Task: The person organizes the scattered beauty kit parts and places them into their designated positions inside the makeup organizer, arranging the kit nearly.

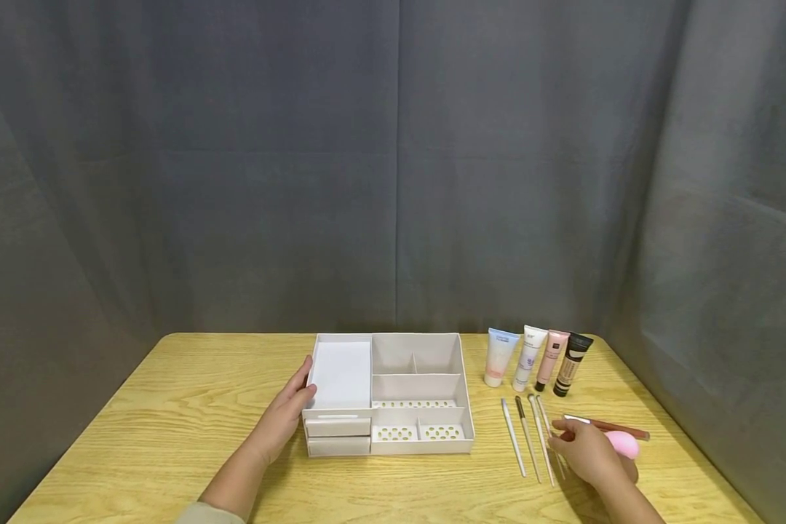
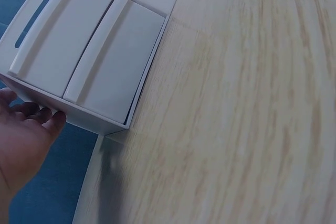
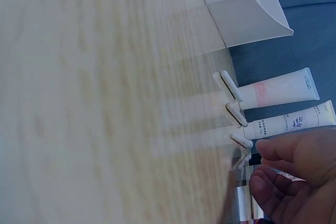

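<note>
Hands at organiser and brush row, wooden tabletop (image 1: pixel 170 407).

The white organiser (image 1: pixel 389 394) is touched on its left wall by the left hand (image 1: pixel 282 418), fingers straight. The right hand (image 1: pixel 586 451) is curled over the rightmost of four slim brushes (image 1: pixel 529 444); whether it is actually gripped cannot be told. Just beside: a pink sponge (image 1: pixel 623 442) and pencil (image 1: pixel 605 426). Four tubes (image 1: pixel 538 359) stand behind.

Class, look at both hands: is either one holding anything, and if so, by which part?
The left hand holds nothing; its fingers rest against the left side of the white organizer. The right hand reaches among the brushes; no grip can be confirmed.
</note>
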`<act>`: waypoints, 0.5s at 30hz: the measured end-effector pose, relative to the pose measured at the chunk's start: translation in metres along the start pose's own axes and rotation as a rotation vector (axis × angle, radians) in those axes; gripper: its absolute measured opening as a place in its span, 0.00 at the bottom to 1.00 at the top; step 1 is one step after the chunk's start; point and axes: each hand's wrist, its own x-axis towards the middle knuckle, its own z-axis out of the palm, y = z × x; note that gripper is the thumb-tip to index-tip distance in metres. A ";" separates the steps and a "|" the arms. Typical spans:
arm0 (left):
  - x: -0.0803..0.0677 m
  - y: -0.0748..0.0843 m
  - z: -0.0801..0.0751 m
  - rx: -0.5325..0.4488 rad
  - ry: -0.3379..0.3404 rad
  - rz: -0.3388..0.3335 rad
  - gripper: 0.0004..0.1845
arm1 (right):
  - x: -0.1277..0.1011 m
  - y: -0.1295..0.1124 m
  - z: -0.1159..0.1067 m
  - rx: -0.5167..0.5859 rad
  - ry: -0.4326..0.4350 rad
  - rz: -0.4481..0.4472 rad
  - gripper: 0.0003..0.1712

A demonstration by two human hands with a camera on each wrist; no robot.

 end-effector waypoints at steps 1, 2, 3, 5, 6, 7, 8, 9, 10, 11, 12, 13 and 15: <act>0.000 0.000 0.000 -0.005 -0.001 0.000 0.34 | 0.000 0.000 0.000 -0.006 0.002 -0.004 0.25; 0.000 0.000 0.000 -0.009 -0.001 0.001 0.34 | 0.001 0.001 0.001 -0.011 0.002 -0.005 0.25; 0.000 -0.001 0.000 -0.011 -0.001 0.000 0.34 | 0.001 0.001 0.001 -0.016 0.003 -0.005 0.24; -0.001 -0.001 0.000 -0.019 -0.002 0.001 0.35 | 0.002 0.001 0.002 -0.032 0.006 -0.008 0.24; -0.001 -0.001 0.000 -0.021 -0.002 0.001 0.35 | 0.003 0.001 0.003 -0.040 0.006 -0.005 0.24; -0.001 -0.001 0.000 -0.023 -0.002 0.001 0.35 | 0.004 0.002 0.003 -0.050 0.007 -0.010 0.23; -0.001 -0.001 0.000 -0.026 -0.003 0.001 0.35 | 0.004 0.002 0.004 -0.058 0.007 -0.010 0.23; -0.001 -0.001 0.000 -0.028 -0.003 0.000 0.35 | 0.004 0.002 0.004 -0.069 0.005 -0.013 0.23; -0.001 -0.001 0.000 -0.032 -0.005 0.000 0.35 | 0.005 0.002 0.004 -0.078 0.002 -0.016 0.23; -0.001 -0.001 0.000 -0.034 -0.007 0.000 0.35 | 0.005 0.002 0.004 -0.088 0.001 -0.019 0.22; -0.001 -0.001 0.000 -0.035 -0.007 0.001 0.35 | 0.005 0.002 0.005 -0.096 -0.001 -0.023 0.22; -0.001 -0.001 0.000 -0.034 -0.007 0.001 0.35 | 0.005 0.001 0.005 -0.099 -0.002 -0.024 0.22; -0.001 -0.001 0.000 -0.030 -0.007 0.004 0.35 | 0.005 0.000 0.004 -0.110 -0.010 -0.019 0.21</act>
